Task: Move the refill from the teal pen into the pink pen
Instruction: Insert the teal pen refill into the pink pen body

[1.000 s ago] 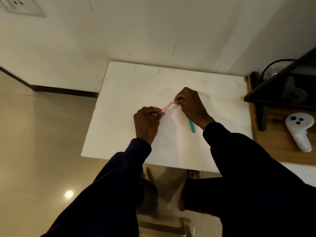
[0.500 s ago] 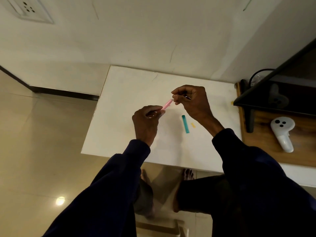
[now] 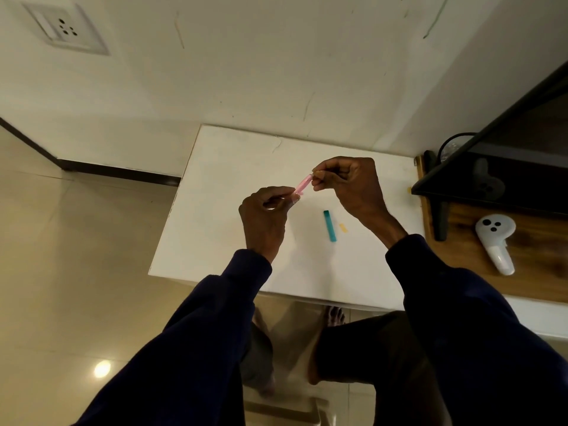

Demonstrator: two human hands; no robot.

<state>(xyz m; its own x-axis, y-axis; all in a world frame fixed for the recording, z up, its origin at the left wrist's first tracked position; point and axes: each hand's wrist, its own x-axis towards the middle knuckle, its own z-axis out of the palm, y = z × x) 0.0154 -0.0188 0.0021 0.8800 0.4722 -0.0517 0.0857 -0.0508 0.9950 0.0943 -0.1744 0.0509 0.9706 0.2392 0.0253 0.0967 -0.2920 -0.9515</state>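
Observation:
The pink pen (image 3: pixel 302 184) is held slanted in the air above the white table (image 3: pixel 215 216). My left hand (image 3: pixel 266 215) pinches its lower end. My right hand (image 3: pixel 345 187) closes its fingertips at the pen's upper end; whatever it grips there is hidden by the fingers. A teal pen part (image 3: pixel 329 226) lies flat on the table below and between my hands, touched by neither. A small yellowish piece (image 3: pixel 343 228) lies just right of it. I cannot make out the refill.
To the right stand a wooden surface (image 3: pixel 479 265) with a white hand controller (image 3: pixel 495 241) and a dark shelf frame (image 3: pixel 461 186) above. The table's left and near edges drop to a tiled floor (image 3: pixel 76 256). The wall carries a socket (image 3: pixel 66 27).
Both hands rose off the table with the pink pen. My right hand moved away from the teal part, which now lies fully uncovered. The camera tilted upward.

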